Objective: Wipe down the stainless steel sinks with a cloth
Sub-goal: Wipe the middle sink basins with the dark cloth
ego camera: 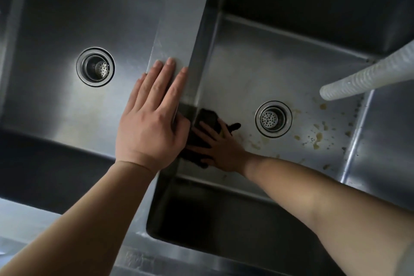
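Cloth (202,123), dark and bunched up, sits on the floor of the right sink (280,69) just left of its drain (273,118), middle of the frame. Your right hand (220,148) is pressing flat on it, fingers spread out straight. Your left hand (152,119) lies flat on the divider (179,20) between the basins, fingers straight, holding nothing. Yellowish-brown splatter (318,136) dots the floor right of the drain. A ribbed hose (367,74) pokes in from the right edge, and the left sink (56,101) has its own drain (95,67).

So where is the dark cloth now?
The dark cloth lies on the floor of the right sink, by the divider, under the right hand, left of the drain.
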Available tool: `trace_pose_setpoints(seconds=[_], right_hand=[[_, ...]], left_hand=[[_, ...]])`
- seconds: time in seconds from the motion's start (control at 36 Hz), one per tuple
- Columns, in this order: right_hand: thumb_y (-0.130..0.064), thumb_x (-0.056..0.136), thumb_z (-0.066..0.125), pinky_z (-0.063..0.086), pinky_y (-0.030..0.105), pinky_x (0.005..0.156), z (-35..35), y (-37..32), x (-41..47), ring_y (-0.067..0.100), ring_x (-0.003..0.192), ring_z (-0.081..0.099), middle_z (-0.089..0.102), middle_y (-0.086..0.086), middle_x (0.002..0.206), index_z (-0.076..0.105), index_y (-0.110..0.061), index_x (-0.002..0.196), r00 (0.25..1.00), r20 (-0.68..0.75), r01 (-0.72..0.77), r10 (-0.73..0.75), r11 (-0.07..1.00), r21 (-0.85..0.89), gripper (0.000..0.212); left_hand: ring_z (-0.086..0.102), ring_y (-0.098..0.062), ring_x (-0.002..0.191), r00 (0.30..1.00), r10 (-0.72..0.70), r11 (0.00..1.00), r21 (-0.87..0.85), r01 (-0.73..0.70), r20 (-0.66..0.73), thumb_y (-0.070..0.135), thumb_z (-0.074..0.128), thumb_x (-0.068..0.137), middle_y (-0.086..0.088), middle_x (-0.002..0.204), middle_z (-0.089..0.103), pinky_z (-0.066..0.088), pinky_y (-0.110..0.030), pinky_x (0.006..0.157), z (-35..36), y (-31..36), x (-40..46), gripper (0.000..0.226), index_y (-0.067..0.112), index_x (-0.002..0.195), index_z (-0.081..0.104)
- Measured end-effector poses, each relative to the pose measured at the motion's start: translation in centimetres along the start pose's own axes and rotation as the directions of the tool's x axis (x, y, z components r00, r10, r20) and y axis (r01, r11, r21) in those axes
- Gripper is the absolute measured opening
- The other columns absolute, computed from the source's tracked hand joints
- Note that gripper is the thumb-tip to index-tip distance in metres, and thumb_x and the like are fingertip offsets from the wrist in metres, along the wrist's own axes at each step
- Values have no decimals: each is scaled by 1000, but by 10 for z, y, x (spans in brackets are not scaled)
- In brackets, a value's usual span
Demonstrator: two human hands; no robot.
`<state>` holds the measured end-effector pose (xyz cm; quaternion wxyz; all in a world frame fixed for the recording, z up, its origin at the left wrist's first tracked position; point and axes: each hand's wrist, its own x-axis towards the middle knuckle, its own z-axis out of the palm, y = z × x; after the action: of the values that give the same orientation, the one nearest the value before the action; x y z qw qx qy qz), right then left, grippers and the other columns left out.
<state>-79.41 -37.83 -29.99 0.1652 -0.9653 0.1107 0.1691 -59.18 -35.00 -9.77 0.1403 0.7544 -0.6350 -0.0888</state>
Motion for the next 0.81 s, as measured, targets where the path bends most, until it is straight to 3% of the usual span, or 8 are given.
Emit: trace_pose_setpoints(seconds=[0.11, 0.25, 0.36, 0.44, 0.5, 0.64, 0.72, 0.81], right_hand=[[-58, 98, 41, 21, 70, 113, 15, 8, -29, 29, 153, 12, 17, 0, 166, 32, -50, 150, 932, 107, 358, -346, 925, -128, 54], [-62, 97, 46, 21, 63, 116, 15, 48, -55, 22, 152, 21, 26, -6, 163, 36, -49, 149, 948, 64, 317, -311, 942, -114, 55], [-62, 97, 37, 21, 64, 116, 2, 84, -76, 28, 152, 17, 22, -3, 164, 34, -47, 150, 995, 83, 68, -61, 995, -79, 55], [-63, 98, 25, 4, 62, 120, -7, 99, -75, 28, 154, 1, 9, -2, 167, 23, -45, 155, 974, 84, -208, 210, 978, -22, 60], [-60, 100, 33, 1, 63, 119, -17, 98, -59, 28, 155, -3, 9, 0, 168, 25, -38, 156, 924, 68, -380, 376, 924, 46, 61], [-39, 99, 52, 13, 67, 113, -44, 78, 0, 31, 148, 18, 37, 10, 151, 47, -21, 142, 720, -29, -644, 693, 684, 343, 47], [-32, 96, 56, 24, 58, 112, -65, 73, 28, 30, 140, 33, 45, 10, 144, 50, -20, 138, 528, -79, -637, 846, 456, 622, 45], [-18, 93, 62, 43, 40, 101, -103, 76, 44, 27, 118, 54, 56, 14, 127, 54, -10, 130, 421, -90, -272, 902, 220, 937, 39]], left_hand=[[22, -28, 152, 1000, -7, 1000, -10, 6, -12, 21, 51, 83, -12, 161, 31, 18, -44, 125, 0, 0, -1, 72, 11, 153, 37], [24, -29, 151, 1000, -1, 1000, -10, 0, -14, 24, 52, 84, -13, 160, 32, 18, -43, 124, 1, -1, 0, 71, 11, 152, 38], [25, -30, 151, 1000, 2, 1000, -11, -2, -17, 23, 51, 84, -13, 160, 33, 20, -45, 123, 1, -1, 0, 71, 10, 152, 39], [26, -31, 150, 1000, 2, 1000, -12, -2, -22, 24, 49, 83, -14, 159, 34, 21, -46, 123, 1, 0, 0, 70, 9, 152, 40], [26, -31, 150, 1000, 4, 1000, -15, -4, -23, 25, 48, 84, -14, 159, 34, 22, -46, 123, 1, 0, 1, 69, 9, 151, 40], [26, -30, 150, 1000, 0, 1000, -11, 0, -31, 26, 46, 87, -13, 159, 35, 22, -46, 123, 1, 1, 0, 67, 11, 151, 40], [25, -30, 151, 1000, -5, 1000, -17, 5, -21, 26, 46, 86, -12, 160, 34, 20, -45, 124, 0, 1, 0, 68, 12, 152, 40], [24, -29, 151, 1000, -14, 1000, -23, 14, -12, 23, 48, 84, -12, 160, 33, 17, -42, 125, -1, 1, 0, 70, 12, 152, 39]])
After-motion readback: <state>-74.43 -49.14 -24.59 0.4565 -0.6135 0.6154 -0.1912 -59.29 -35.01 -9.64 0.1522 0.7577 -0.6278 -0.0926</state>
